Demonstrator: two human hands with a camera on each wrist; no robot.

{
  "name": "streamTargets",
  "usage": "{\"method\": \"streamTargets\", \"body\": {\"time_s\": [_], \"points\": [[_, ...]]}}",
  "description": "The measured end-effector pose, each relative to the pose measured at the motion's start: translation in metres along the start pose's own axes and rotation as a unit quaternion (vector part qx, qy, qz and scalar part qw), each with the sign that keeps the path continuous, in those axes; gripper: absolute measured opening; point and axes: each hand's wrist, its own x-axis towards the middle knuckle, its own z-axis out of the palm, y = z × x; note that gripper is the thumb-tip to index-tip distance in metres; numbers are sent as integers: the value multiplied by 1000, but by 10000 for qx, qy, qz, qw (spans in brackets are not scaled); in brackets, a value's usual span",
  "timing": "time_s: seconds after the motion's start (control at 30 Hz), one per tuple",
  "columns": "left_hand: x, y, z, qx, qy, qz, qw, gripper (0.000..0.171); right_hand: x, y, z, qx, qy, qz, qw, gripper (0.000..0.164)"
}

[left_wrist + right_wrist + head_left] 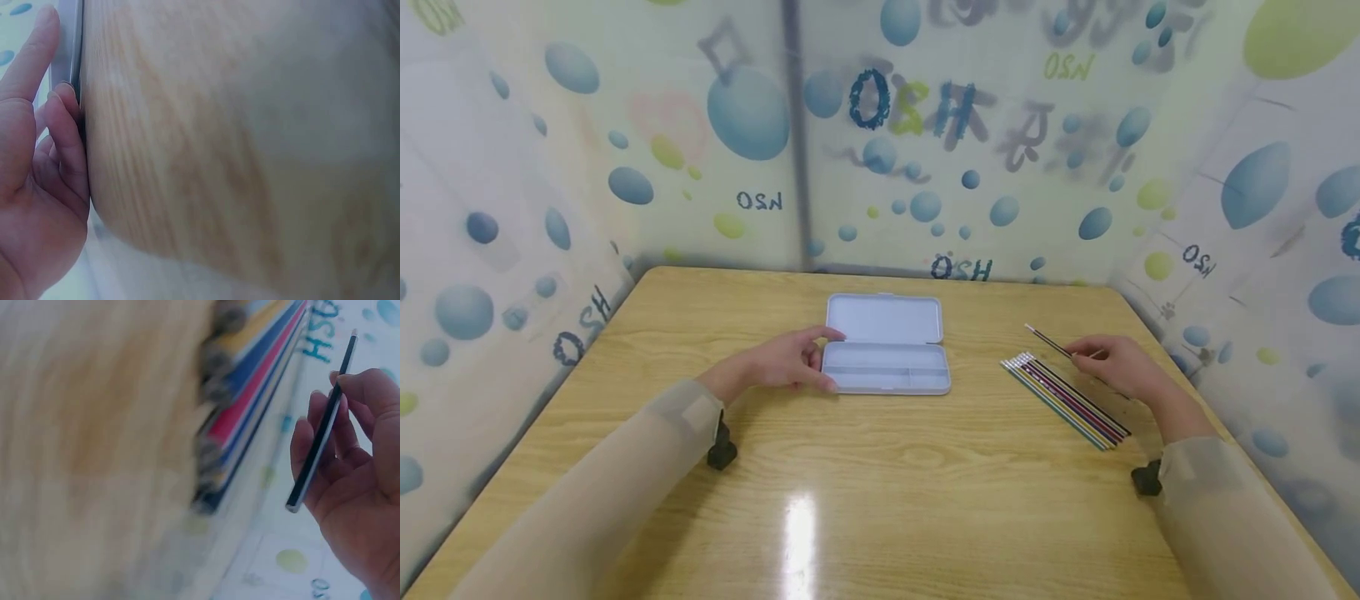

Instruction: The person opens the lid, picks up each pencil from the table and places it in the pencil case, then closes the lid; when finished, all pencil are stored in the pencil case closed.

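A pale blue pencil case (886,356) lies on the table with its lid (883,318) folded back; a divided tray shows inside. My left hand (786,360) holds the case by its left end, thumb at the front corner and index finger near the hinge. In the left wrist view, some fingers (69,128) are curled against the case's side. Off to the right, my right hand (1116,367) pinches a dark pencil (1048,341) above the table, its white-tipped end pointing away to the left. Under it lies a row of pencils (1063,400) in several colours.
The wooden table (880,483) ends at patterned walls (880,167) at the back and on both sides. A dark wrist device (722,446) sits on the left wrist, another (1147,478) on the right.
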Motion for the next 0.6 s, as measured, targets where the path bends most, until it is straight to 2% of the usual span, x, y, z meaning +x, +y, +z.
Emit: {"method": "streamTargets", "body": {"time_s": [0.23,0.6], "points": [[2,0,-1,46,-18,-35,10000,89,6,-31,1,328,-23,-252,9991,35],[2,-2,0,95,-22,-56,9999,89,20,-73,19,657,-227,-676,9953,30]]}}
